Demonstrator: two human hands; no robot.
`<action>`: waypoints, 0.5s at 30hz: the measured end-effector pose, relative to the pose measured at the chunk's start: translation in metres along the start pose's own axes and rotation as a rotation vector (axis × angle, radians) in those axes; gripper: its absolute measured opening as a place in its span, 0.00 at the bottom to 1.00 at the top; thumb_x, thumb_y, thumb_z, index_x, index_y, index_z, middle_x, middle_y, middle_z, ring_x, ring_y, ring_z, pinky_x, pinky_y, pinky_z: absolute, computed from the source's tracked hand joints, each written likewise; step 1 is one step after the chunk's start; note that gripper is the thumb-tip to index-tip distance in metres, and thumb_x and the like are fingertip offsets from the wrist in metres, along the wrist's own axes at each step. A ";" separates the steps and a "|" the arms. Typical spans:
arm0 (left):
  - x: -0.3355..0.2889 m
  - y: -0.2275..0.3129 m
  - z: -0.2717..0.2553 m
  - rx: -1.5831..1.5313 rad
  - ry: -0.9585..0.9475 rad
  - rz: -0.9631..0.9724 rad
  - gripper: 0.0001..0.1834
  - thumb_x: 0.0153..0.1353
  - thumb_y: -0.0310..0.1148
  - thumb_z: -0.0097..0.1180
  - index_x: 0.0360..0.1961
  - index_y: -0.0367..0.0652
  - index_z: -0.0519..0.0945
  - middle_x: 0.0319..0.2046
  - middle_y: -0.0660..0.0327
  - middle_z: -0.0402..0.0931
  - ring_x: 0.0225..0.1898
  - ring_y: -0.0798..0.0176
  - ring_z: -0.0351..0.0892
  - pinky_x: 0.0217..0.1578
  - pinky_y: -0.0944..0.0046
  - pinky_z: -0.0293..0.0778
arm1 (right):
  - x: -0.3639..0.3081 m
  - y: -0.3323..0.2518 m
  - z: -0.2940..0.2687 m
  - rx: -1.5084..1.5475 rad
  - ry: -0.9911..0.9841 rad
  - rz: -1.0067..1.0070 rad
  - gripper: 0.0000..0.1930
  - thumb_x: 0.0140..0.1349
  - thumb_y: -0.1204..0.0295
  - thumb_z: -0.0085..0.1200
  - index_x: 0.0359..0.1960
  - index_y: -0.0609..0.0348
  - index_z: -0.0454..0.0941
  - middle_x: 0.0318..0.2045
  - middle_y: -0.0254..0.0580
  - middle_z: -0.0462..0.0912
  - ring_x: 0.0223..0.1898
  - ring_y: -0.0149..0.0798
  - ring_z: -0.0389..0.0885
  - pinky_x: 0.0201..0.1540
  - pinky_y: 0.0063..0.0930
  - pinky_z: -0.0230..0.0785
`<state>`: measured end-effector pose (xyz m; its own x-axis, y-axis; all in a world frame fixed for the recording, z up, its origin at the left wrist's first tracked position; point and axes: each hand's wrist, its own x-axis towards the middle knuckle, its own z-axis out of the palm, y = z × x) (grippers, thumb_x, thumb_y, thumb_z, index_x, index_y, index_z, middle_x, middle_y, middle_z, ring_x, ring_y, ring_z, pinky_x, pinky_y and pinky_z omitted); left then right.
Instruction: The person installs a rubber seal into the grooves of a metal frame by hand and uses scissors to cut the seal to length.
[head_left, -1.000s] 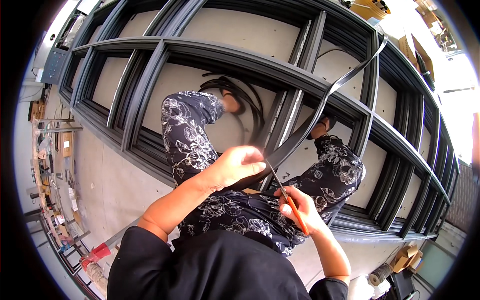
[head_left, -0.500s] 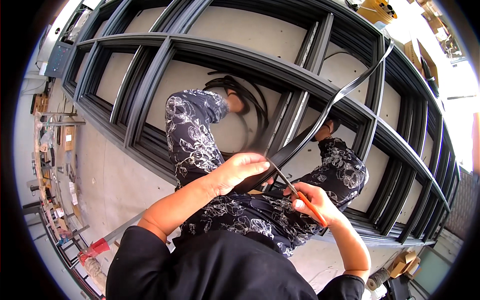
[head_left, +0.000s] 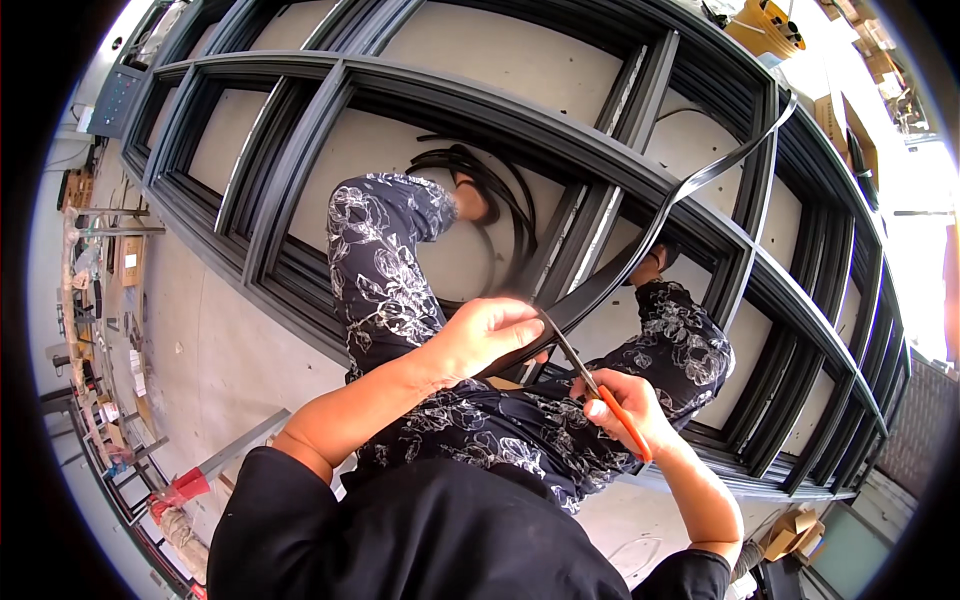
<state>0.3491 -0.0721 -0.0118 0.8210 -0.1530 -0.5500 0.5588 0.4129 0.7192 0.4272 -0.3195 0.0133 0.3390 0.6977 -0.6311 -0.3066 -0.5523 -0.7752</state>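
Observation:
Between my fingers and thumb my left hand (head_left: 488, 335) grips a long black rubber strip (head_left: 655, 228), its shiny band running up to the far right over the frames. My right hand (head_left: 625, 398) is closed around the scissors (head_left: 630, 430) with orange handles. Their metal blades point up and left, the tips by the thumb of my left hand, at the strip. Whether the blades touch the strip, I cannot tell. Fingers of my left hand are partly hidden beneath, and a dark blur shows just beyond them.
Stacked dark grey metal frames (head_left: 480, 88) surround my legs, with my feet inside their openings. A coil of black strip (head_left: 518, 190) lies around my left foot. A yellow bucket (head_left: 765, 30) stands at the far right, racks (head_left: 105, 330) at left, and cardboard boxes (head_left: 793, 532) at lower right.
Both hands keep their grips, with the scissor tips still by my left thumb. The surroundings shift slightly in the picture.

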 end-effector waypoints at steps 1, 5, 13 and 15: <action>0.000 0.000 0.000 -0.002 0.004 -0.005 0.12 0.70 0.33 0.52 0.44 0.35 0.79 0.33 0.63 0.82 0.33 0.76 0.78 0.36 0.76 0.73 | 0.000 0.000 0.002 -0.020 0.042 0.003 0.23 0.58 0.56 0.66 0.43 0.65 0.78 0.24 0.32 0.74 0.28 0.26 0.70 0.35 0.23 0.68; 0.002 -0.008 -0.003 0.017 -0.003 0.014 0.12 0.70 0.33 0.51 0.44 0.34 0.79 0.33 0.62 0.82 0.34 0.75 0.78 0.37 0.75 0.73 | -0.002 0.001 0.001 -0.054 0.052 0.073 0.20 0.57 0.59 0.66 0.40 0.65 0.78 0.22 0.33 0.73 0.27 0.26 0.68 0.33 0.23 0.66; 0.006 -0.015 -0.005 0.112 -0.033 0.032 0.11 0.70 0.32 0.51 0.44 0.34 0.79 0.34 0.62 0.82 0.35 0.75 0.78 0.39 0.75 0.73 | -0.004 0.012 0.003 -0.068 0.068 0.011 0.23 0.57 0.52 0.65 0.41 0.63 0.80 0.19 0.29 0.73 0.22 0.23 0.69 0.26 0.20 0.65; 0.006 -0.015 -0.006 0.107 -0.059 0.003 0.11 0.70 0.32 0.51 0.44 0.34 0.79 0.34 0.62 0.82 0.34 0.76 0.77 0.39 0.75 0.72 | -0.002 0.003 0.004 -0.079 0.060 0.043 0.22 0.57 0.56 0.66 0.42 0.63 0.80 0.22 0.35 0.77 0.26 0.26 0.72 0.32 0.23 0.68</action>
<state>0.3454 -0.0739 -0.0286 0.8262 -0.2058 -0.5245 0.5633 0.3161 0.7634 0.4221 -0.3209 0.0122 0.3807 0.6454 -0.6622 -0.2514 -0.6169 -0.7458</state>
